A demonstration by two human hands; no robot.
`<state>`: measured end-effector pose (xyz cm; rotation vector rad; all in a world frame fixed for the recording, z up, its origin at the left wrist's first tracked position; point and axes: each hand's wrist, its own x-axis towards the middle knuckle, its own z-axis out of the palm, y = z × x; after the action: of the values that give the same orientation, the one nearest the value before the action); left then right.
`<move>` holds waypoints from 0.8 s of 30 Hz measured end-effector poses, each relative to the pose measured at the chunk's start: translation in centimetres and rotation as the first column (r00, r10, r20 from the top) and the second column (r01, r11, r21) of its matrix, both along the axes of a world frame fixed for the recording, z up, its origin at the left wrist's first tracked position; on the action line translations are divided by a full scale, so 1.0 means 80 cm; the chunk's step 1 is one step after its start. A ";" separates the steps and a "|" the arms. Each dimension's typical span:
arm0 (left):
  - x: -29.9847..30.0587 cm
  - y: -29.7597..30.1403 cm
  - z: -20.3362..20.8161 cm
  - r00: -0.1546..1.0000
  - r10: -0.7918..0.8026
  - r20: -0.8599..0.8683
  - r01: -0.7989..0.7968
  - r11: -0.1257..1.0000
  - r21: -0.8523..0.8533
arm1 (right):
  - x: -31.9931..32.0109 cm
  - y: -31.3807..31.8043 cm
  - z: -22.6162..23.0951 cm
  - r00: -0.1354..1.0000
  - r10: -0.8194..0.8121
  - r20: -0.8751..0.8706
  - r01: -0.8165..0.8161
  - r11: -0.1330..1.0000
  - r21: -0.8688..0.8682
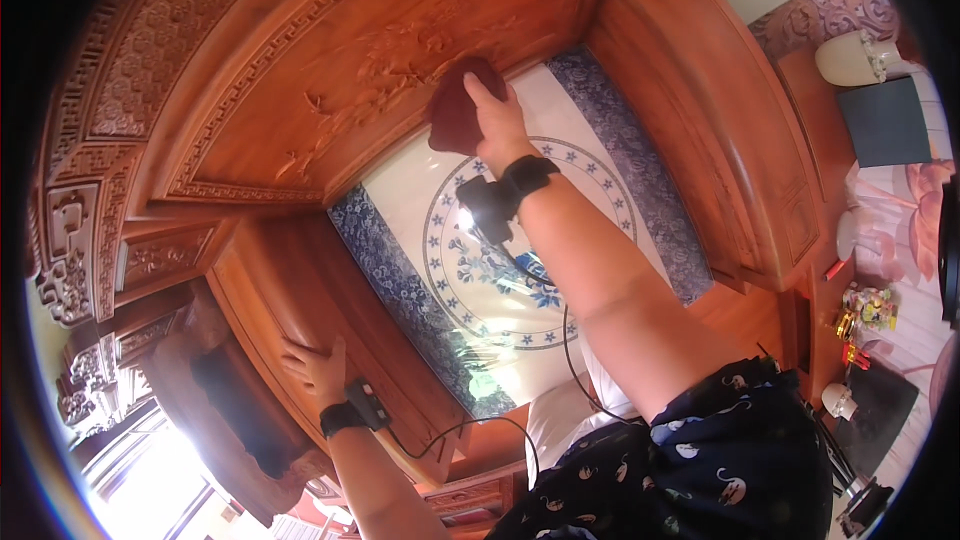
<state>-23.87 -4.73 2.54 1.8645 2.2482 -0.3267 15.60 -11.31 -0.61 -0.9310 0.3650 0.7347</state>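
Observation:
My right hand [499, 122] reaches far forward and grips a dark red cloth [458, 112]. The cloth lies against the lower part of a carved wooden backrest [370, 70], just above the seat. Part of the cloth is hidden under my fingers and palm. My left hand [318, 370] rests on the wooden armrest [285, 285] at the left, fingers spread, holding nothing. Between the two arms spreads a glossy white seat cover [400, 175] with a blue floral circle and dark blue patterned borders.
Another wooden armrest [700, 90] rises at the right. Beyond it a side surface bears a cream-coloured vessel [850, 58], a dark square item [885, 122] and small colourful packets [868, 306]. A thin black cable [575, 360] hangs by my right forearm. A bright window [150, 475] is at lower left.

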 end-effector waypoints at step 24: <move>0.006 0.017 0.043 0.984 0.013 0.179 0.050 0.938 -0.342 | -0.005 0.058 -0.034 0.564 0.269 0.781 0.400 0.739 -0.543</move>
<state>-23.42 -3.33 5.94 1.6592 1.9110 -0.5000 15.20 -6.68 -3.32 -1.8543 -0.2297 -0.0443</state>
